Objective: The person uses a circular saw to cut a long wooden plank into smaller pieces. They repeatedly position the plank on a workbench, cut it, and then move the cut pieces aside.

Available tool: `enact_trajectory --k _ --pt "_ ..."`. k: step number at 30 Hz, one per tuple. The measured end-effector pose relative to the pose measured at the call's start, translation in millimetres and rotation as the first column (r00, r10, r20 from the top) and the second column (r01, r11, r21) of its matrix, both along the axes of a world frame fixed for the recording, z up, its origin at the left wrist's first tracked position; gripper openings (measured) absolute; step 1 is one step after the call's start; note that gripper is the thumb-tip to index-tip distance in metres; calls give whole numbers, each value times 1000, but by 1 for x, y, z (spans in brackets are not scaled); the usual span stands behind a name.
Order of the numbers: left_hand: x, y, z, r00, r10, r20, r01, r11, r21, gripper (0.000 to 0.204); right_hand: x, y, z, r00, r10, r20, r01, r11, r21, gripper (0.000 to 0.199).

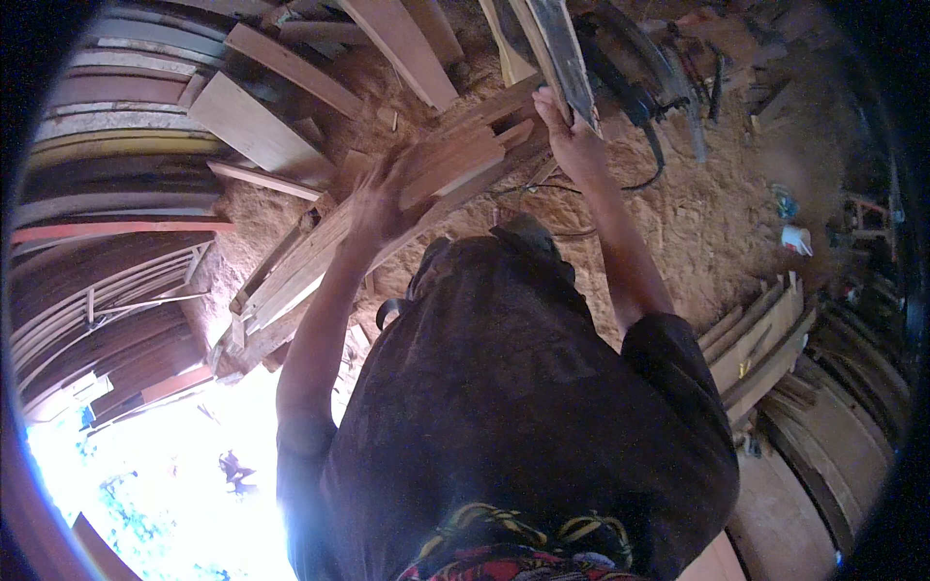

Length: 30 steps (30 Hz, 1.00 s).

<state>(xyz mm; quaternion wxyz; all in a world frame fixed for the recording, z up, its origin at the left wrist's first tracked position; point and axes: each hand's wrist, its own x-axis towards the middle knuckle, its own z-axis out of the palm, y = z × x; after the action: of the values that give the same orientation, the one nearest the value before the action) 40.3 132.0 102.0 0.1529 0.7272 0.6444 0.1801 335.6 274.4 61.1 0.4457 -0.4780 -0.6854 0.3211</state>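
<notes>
- A bundle of long reddish-brown wooden slats (387, 218) lay stacked together, running diagonally from the upper middle of the frame down to the middle left; their cut ends looked pale and square.
- A darker, narrow plank (562, 48) stood near the top centre, leaning slightly rightward.
- The ground (717, 213) was covered in tan sawdust and wood chips across the upper right of the frame.
- More boards (252, 121) lay scattered in the upper left, and another stack of planks (760, 339) rested at the right edge.
- Bright daylight glared in the lower left.
- The left hand (378, 203) was blurred, lying on top of the slat bundle with fingers spread apart; whether it gripped, I could not tell.
- The right hand (567, 131) reached upward with arm extended, fingers wrapped around the dark plank's lower edge.
- A dark shirt (523, 407) filled the lower centre.
</notes>
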Motion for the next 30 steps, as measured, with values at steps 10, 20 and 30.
enact_trajectory --k 10,20,30 --pt "49 90 -19 899 -318 -302 290 948 -134 79 36 -38 131 962 -32 -271 -9 989 -149 32" --pt "62 108 -8 890 -372 -265 302 914 -270 81 67 -54 173 912 -104 -396 55 990 -131 35" --pt "-19 15 -38 947 92 307 -99 995 7 67 76 -54 170 885 -335 -323 242 925 -294 41"
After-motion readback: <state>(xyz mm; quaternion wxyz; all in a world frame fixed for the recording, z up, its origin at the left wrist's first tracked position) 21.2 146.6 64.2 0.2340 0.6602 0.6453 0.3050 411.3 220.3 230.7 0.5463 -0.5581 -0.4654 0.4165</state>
